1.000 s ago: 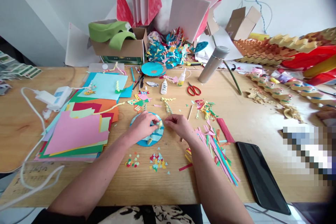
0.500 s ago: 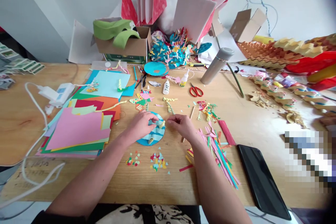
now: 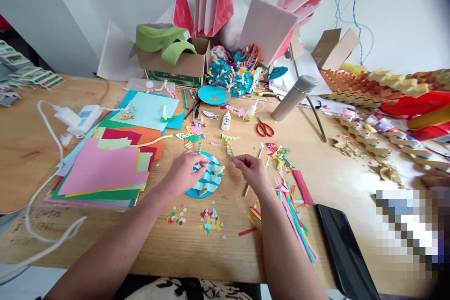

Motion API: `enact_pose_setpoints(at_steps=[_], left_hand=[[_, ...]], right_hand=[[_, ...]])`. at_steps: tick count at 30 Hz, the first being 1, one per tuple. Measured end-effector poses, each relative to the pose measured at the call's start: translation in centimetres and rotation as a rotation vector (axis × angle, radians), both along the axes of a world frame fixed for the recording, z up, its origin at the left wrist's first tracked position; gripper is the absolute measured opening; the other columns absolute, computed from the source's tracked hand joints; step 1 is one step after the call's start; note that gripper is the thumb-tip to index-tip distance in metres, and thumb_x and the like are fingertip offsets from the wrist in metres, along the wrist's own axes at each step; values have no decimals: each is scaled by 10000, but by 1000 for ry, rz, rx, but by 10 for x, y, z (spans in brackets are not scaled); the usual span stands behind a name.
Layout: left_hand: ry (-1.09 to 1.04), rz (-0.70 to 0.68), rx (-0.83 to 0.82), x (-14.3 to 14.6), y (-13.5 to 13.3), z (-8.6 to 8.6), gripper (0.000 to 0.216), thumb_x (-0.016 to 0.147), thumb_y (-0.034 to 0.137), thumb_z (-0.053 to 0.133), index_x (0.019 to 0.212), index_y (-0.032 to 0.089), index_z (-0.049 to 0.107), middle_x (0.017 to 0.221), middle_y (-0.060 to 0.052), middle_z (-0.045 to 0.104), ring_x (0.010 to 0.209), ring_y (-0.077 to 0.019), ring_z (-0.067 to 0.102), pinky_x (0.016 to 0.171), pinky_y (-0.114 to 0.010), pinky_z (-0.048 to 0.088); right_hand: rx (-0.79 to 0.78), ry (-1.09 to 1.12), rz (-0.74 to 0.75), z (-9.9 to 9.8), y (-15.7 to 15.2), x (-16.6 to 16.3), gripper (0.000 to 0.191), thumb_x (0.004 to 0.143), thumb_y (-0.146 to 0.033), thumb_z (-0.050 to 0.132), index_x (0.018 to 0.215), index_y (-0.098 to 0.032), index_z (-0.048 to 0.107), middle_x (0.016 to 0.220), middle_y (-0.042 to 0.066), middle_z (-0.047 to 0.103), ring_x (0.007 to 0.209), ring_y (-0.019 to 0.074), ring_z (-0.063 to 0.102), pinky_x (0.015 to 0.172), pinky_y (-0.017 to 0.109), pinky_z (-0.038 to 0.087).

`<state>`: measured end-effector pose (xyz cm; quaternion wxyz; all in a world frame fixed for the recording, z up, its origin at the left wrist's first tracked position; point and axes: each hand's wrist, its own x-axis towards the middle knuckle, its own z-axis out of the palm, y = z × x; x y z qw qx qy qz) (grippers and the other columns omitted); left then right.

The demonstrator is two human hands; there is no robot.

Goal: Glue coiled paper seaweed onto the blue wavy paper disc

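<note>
A round blue disc (image 3: 212, 180) with wavy light and dark bands lies flat on the table. A small yellow twisted paper piece (image 3: 219, 170) and a brownish rolled piece (image 3: 203, 191) sit on it. My left hand (image 3: 186, 168) rests over the disc's left edge, fingers loosely stretched and apart. Right of the disc, my right hand (image 3: 251, 171) pinches thumb and forefinger together; what they hold, if anything, is too small to make out. Its fingertips are at the lower end of a green twisted paper strip (image 3: 228, 147); I cannot tell whether they touch. Paper fish (image 3: 191, 133) lie beyond the disc.
Coloured paper sheets (image 3: 105, 168) are stacked left. Small paper dots (image 3: 176, 215) and triangles (image 3: 211, 220) lie nearer me. Paper strips (image 3: 293, 215), a stick (image 3: 253, 173) and a black phone (image 3: 346, 248) are right. Glue bottles (image 3: 226, 121), red scissors (image 3: 264, 127) and a flask (image 3: 295, 97) stand or lie behind.
My right hand has moved slightly right, away from the disc towards the green twisted strip, still pinched. My left hand stays at the disc. The camera view has shifted a little.
</note>
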<state>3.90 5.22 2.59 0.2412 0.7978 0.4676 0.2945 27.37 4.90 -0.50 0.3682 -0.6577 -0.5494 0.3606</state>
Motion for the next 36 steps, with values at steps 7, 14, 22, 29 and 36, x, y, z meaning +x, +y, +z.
enact_pose_setpoints(at_steps=[7, 14, 22, 29, 36], left_hand=[[-174, 148, 167, -25, -17, -1, 225, 866, 180, 527, 1044, 187, 663, 844, -39, 683, 758, -152, 623, 679, -265, 503], [-203, 194, 241, -29, -21, -11, 225, 882, 157, 502, 1046, 182, 653, 845, -43, 692, 772, -152, 630, 705, -264, 503], [-194, 175, 286, -31, -22, -19, 218, 884, 151, 499, 1026, 190, 661, 852, -54, 703, 774, -163, 629, 705, -271, 510], [-250, 217, 226, -32, -21, -15, 212, 888, 190, 507, 1032, 191, 662, 854, -53, 706, 764, -161, 634, 720, -286, 516], [-404, 285, 85, -39, -20, -22, 229, 898, 266, 536, 1082, 176, 639, 881, -55, 710, 767, -147, 658, 732, -261, 533]], right_hand=[[3, -161, -96, 7, 3, 11, 281, 744, -391, 558, 770, -148, 695, 565, 16, 594, 511, 147, 501, 512, 267, 364], [-72, -460, -7, 16, 26, 4, 158, 751, -277, 602, 770, -168, 716, 736, 64, 711, 630, 169, 601, 583, 268, 388], [-88, -441, -4, 4, 39, 2, 91, 682, -199, 608, 631, -171, 677, 624, 49, 671, 579, 156, 589, 546, 251, 376], [-124, 61, -84, 15, 25, 16, 275, 637, -426, 654, 696, -158, 633, 474, -43, 496, 401, 86, 393, 409, 233, 319], [-136, 590, -106, 32, 11, 8, 358, 527, -401, 816, 697, -169, 602, 654, -16, 560, 474, 51, 396, 372, 176, 259]])
